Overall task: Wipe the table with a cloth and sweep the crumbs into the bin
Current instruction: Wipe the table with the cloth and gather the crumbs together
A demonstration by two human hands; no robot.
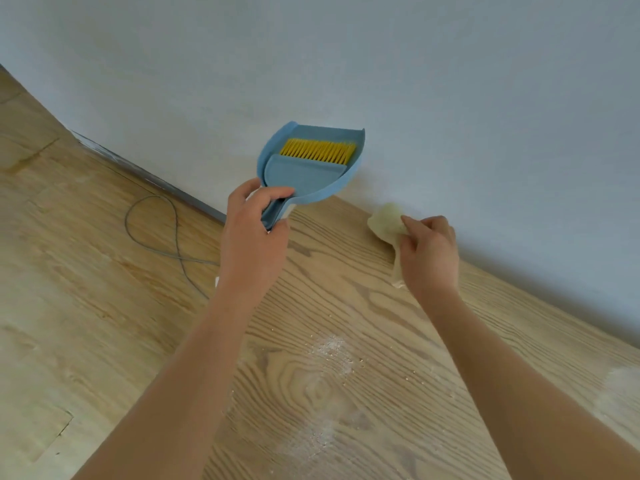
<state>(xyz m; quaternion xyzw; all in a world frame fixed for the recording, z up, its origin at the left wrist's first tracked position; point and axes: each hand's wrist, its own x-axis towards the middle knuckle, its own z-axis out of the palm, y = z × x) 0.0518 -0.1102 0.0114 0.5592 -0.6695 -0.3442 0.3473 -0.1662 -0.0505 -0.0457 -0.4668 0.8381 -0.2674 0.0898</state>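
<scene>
My two hands are up near the wall, over the wooden table [346, 393].

The far table edge meets the blue wall [415, 81], and the left edge drops to the floor [69, 271], where a grey cable [152, 230] loops. My left hand [252, 237] is closed around the handle of the blue dustpan [311, 161]; the yellow-bristled brush [311, 161] lies inside it. My right hand [429, 254] pinches the pale cloth [388, 223] by the wall. White crumbs [332, 351] lie on the open table in front of me.
</scene>
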